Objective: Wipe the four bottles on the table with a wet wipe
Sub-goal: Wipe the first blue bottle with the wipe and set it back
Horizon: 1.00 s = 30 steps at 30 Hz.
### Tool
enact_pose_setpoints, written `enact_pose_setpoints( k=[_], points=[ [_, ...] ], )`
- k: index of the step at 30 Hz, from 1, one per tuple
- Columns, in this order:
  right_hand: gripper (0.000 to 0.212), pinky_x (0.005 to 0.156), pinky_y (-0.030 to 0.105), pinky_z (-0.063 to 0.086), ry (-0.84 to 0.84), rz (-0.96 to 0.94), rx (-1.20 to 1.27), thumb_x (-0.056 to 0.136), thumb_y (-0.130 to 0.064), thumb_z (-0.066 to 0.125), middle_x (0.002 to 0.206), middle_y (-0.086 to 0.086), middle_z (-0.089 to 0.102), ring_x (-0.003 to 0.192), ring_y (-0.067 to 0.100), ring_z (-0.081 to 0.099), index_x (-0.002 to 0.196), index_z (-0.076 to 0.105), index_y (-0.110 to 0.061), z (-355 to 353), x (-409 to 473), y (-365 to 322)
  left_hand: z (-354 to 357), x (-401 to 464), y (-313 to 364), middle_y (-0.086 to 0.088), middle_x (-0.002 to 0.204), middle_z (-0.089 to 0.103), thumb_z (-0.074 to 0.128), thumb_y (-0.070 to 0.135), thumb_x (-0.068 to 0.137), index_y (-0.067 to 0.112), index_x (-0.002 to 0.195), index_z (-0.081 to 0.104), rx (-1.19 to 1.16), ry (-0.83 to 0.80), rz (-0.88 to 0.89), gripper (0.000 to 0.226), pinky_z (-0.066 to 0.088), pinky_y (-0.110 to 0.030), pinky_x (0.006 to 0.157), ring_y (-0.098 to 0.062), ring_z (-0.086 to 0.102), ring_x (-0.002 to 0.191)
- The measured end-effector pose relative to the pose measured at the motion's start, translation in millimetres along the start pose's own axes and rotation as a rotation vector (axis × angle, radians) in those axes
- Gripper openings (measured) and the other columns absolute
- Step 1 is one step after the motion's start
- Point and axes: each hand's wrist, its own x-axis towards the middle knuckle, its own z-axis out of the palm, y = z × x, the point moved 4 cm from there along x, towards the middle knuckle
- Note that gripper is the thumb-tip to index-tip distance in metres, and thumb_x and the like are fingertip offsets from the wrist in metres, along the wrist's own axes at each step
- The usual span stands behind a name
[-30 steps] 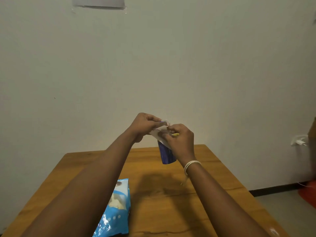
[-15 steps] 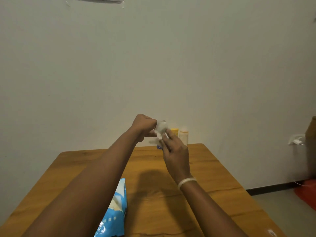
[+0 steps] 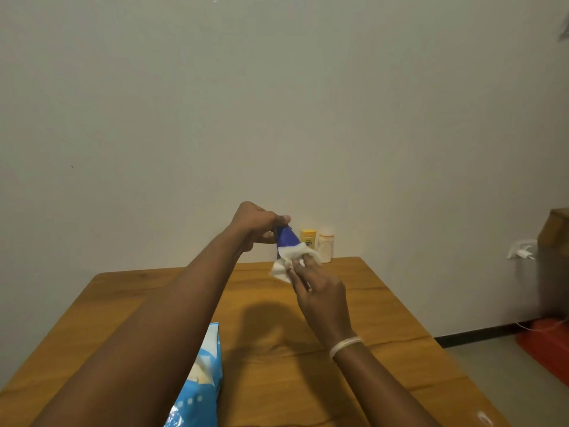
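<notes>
The left hand (image 3: 257, 223) grips a dark blue plastic bottle (image 3: 287, 239) above the wooden counter (image 3: 363, 306), while the right hand (image 3: 320, 291) pinches a white wet wipe (image 3: 291, 260) around its lower end. Behind them, at the counter's far edge, stand a yellow bottle (image 3: 308, 238) and a pale capped bottle (image 3: 325, 247); a blue wipes pack (image 3: 200, 386) lies at the near edge.

Standing against plain off-white wall (image 3: 277, 103): wooden desk (image 3: 385, 318). Lying beyond: grey floor (image 3: 492, 368), dark skirting (image 3: 480, 332). Hanging at right: white wall plug (image 3: 522, 251). Showing partly: wooden cabinet (image 3: 555, 257).

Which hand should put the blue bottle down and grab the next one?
Left, probably. The left hand already grips the blue plastic bottle by one end, while the right hand holds the white wet wipe bunched around the other. Keeping the wipe there avoids any regrip.
</notes>
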Motion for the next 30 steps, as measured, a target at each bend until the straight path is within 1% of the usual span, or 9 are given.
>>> enact_pose_setpoints(
  k=[3,6,8,10,12,15,20,25,30],
  points=[
    [0.026,0.080,0.016,0.055,-0.014,0.071,0.044,0.090,-0.023,0.073,0.115,0.006,0.075,0.091,0.011,0.073,0.114,0.074,-0.013,2,-19,11,-1,4,-5,-0.012,0.093,0.073,0.085,0.022,0.079,-0.004,0.100,0.070,0.037,0.005,0.004,0.037,0.065,-0.035,0.071,-0.024,0.074,0.079],
    [0.024,0.070,0.007,0.049,-0.011,0.154,0.075,0.093,-0.029,0.068,0.099,0.001,0.076,0.082,0.005,0.067,0.112,0.073,-0.016,5,-1,6,9,0,-8,-0.014,0.093,0.074,0.085,0.021,0.079,-0.005,0.094,0.073,0.111,-0.073,0.027,0.032,0.063,-0.034,0.069,-0.025,0.073,0.081],
    [0.017,0.063,0.016,0.055,0.053,0.217,0.169,0.093,-0.030,0.068,0.087,-0.004,0.073,0.076,0.005,0.066,0.106,0.073,-0.020,1,23,-1,18,-3,-7,-0.017,0.092,0.075,0.085,0.018,0.078,-0.007,0.088,0.076,0.149,-0.134,0.053,0.028,0.063,-0.034,0.067,-0.027,0.073,0.080],
    [0.012,0.065,0.025,0.058,0.114,0.306,0.320,0.089,-0.028,0.072,0.079,-0.008,0.072,0.074,0.006,0.068,0.096,0.076,-0.020,-4,44,0,19,-5,-3,-0.018,0.094,0.075,0.083,0.015,0.079,-0.007,0.086,0.077,0.122,-0.145,0.073,0.024,0.064,-0.038,0.070,-0.030,0.074,0.085],
    [0.014,0.070,0.024,0.060,0.076,0.363,0.428,0.084,-0.029,0.077,0.084,-0.009,0.074,0.080,0.007,0.070,0.095,0.077,-0.020,-6,51,8,14,-2,2,-0.017,0.097,0.076,0.080,0.012,0.082,-0.006,0.087,0.077,0.092,-0.131,0.104,0.019,0.064,-0.038,0.070,-0.032,0.074,0.091],
    [0.021,0.075,0.026,0.061,-0.005,0.461,0.521,0.080,-0.032,0.081,0.093,-0.005,0.076,0.089,0.010,0.072,0.096,0.076,-0.019,-9,32,30,4,1,9,-0.016,0.099,0.076,0.082,0.014,0.082,-0.004,0.089,0.075,0.030,-0.090,0.125,0.020,0.062,-0.033,0.064,-0.028,0.075,0.086],
    [0.024,0.066,0.019,0.058,-0.009,0.582,0.597,0.074,-0.032,0.086,0.091,-0.003,0.076,0.090,0.013,0.072,0.088,0.074,-0.015,-8,3,50,3,0,12,-0.013,0.097,0.075,0.082,0.013,0.082,0.000,0.092,0.074,-0.016,-0.117,0.131,0.018,0.060,-0.028,0.059,-0.027,0.074,0.088],
    [0.031,0.069,0.030,0.062,-0.023,0.573,0.637,0.072,-0.036,0.087,0.088,0.001,0.076,0.081,0.016,0.073,0.089,0.072,-0.015,-11,52,34,20,-10,12,-0.015,0.100,0.074,0.070,0.003,0.089,-0.001,0.104,0.075,0.164,-0.262,0.175,0.015,0.061,-0.026,0.064,-0.023,0.073,0.086],
    [0.029,0.073,0.031,0.063,-0.128,0.573,0.775,0.076,-0.029,0.084,0.092,-0.001,0.078,0.088,0.015,0.075,0.099,0.073,-0.016,-15,51,30,-2,-9,28,-0.012,0.097,0.075,0.074,0.009,0.089,0.000,0.106,0.074,0.034,-0.194,0.242,0.019,0.061,-0.026,0.066,-0.022,0.074,0.087]
  ],
)
